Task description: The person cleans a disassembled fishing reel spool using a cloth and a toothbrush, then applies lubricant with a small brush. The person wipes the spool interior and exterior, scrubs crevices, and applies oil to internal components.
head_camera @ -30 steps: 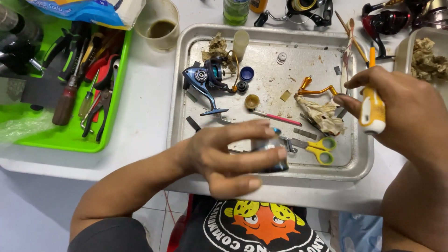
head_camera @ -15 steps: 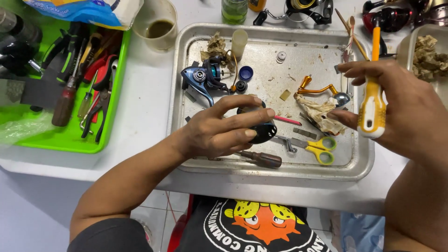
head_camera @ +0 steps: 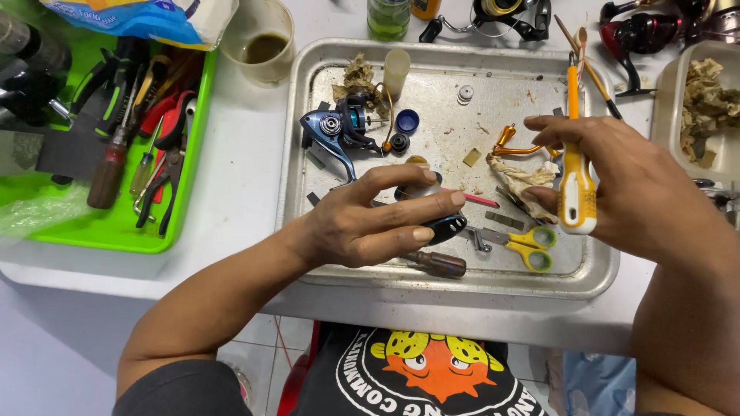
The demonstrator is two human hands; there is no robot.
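My left hand (head_camera: 374,219) grips a dark, rounded fishing-reel part (head_camera: 443,225) with a blue edge, held just above the metal tray (head_camera: 439,277). My right hand (head_camera: 624,189) holds a yellow and white screwdriver (head_camera: 574,181) upright, its orange shaft pointing away from me. A blue fishing-reel body (head_camera: 335,131) lies in the tray to the upper left of my left hand. A brown-handled screwdriver (head_camera: 435,263) lies under my left hand, and small yellow scissors (head_camera: 532,245) lie below my right hand. A crumpled rag (head_camera: 520,177) and an orange bail arm (head_camera: 516,145) lie between the hands.
A green tray (head_camera: 116,231) of pliers and screwdrivers sits at the left. A cup of dark liquid (head_camera: 262,42) stands behind it. Other reels (head_camera: 501,15) and a second tray with rags (head_camera: 705,100) lie at the back right. Small caps and washers dot the metal tray.
My left hand lifted the dark reel part from the tray's front edge and turned it, uncovering the brown-handled screwdriver. My right hand raised the yellow screwdriver to upright.
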